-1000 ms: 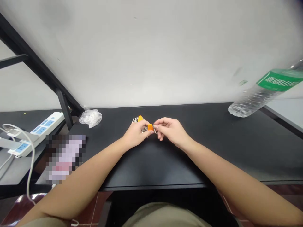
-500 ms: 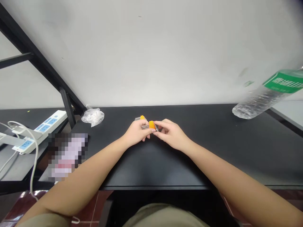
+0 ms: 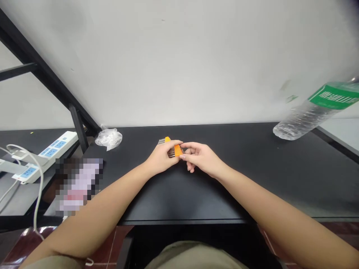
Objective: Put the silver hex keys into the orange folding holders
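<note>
You held the orange-ended bundle of metal rods [image 3: 178, 151] over the middle of the tabletop [image 3: 182, 198], the fingers of your left hand [image 3: 160, 157] wrapped around it and those of your right hand [image 3: 206, 158] pinching its right end. You seemed to be adjusting that end; the next move likely called for a firm left hold and a light, exact right pinch

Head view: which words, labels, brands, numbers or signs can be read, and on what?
No text is legible.
Green label on the clear plastic bottle: white lettering, too blurred to read.
White power strip with blue sockets: any marks too small to read.
Pixelated patch: nothing readable.
Orange holder of thin metal rods: no lettering discernible.
</note>
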A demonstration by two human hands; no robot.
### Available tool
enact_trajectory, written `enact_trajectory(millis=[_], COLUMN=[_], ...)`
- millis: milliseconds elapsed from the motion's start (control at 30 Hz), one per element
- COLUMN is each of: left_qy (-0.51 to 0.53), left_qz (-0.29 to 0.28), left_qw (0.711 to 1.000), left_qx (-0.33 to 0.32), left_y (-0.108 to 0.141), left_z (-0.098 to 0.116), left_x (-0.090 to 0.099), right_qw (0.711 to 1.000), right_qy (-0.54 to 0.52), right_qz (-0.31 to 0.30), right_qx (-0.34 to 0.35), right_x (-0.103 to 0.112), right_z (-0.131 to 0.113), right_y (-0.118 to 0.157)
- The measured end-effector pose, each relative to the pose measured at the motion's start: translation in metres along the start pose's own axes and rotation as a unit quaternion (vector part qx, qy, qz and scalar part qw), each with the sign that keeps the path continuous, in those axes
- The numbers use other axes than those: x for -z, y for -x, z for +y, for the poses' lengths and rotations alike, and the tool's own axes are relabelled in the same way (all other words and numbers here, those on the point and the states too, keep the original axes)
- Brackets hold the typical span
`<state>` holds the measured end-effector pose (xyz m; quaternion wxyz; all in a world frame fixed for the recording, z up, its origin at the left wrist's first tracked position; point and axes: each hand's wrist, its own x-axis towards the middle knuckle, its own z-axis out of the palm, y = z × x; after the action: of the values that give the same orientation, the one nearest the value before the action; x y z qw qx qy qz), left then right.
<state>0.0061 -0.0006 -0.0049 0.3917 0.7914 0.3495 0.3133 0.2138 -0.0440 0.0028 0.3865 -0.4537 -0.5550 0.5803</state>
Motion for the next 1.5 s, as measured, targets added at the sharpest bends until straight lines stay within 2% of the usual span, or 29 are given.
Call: enact_trajectory(millis=[67,100,167,267,300,367,500,633,867,1067,1167,1267,1400,1500], left_qy=[0.032,0.061,0.135,0.236,0.260,0.294,0.318,0.341,0.373,0.414,0.407,0.360,0.175,0.041], left_qz=[0.011,0.019,0.029,0.033,0.034,0.033,0.002,-0.025,-0.027,-0.031,-0.038,-0.025,0.023,0.037], left_qw=[0.999,0.997,0.988,0.965,0.958,0.948,0.942,0.935,0.923,0.906,0.910,0.931,0.984,0.994], left_qx=[0.018,0.036,0.073,0.110,0.116,0.118,0.109,0.093,0.088,0.079,0.071,0.053,-0.026,-0.093], left_y=[-0.002,-0.002,-0.004,-0.005,-0.005,-0.005,-0.005,-0.004,-0.003,-0.001,-0.001,-0.001,0.000,0.002], left_z=[-0.001,-0.001,-0.002,-0.004,-0.005,-0.006,-0.003,0.001,0.002,0.006,0.006,0.003,0.001,0.002], left_x=[0.001,0.001,0.002,0.001,0.001,0.002,0.006,0.010,0.010,0.014,0.014,0.012,0.007,0.002], right_qw=[1.000,0.999,0.981,0.884,0.859,0.829,0.816,0.815,0.801,0.774,0.784,0.840,0.918,0.944], right_qy=[0.010,0.047,0.188,0.451,0.499,0.550,0.571,0.569,0.590,0.632,0.620,0.541,0.374,0.280], right_qz=[-0.001,0.004,0.026,0.055,0.050,0.032,0.012,0.034,0.028,0.040,0.039,0.031,0.027,0.037], right_qx=[-0.003,0.005,0.040,0.111,0.106,0.091,0.084,0.102,0.093,0.022,0.007,0.039,0.126,0.168], right_x=[0.005,0.010,0.025,0.049,0.055,0.063,0.063,0.060,0.059,0.048,0.047,0.049,0.049,0.043], right_z=[-0.002,-0.003,-0.004,-0.002,0.000,0.003,0.007,0.009,0.011,0.002,-0.002,-0.007,-0.013,-0.018], right_y=[0.000,0.000,-0.001,-0.003,-0.004,-0.005,-0.007,-0.008,-0.010,-0.003,0.000,0.000,0.003,0.009])
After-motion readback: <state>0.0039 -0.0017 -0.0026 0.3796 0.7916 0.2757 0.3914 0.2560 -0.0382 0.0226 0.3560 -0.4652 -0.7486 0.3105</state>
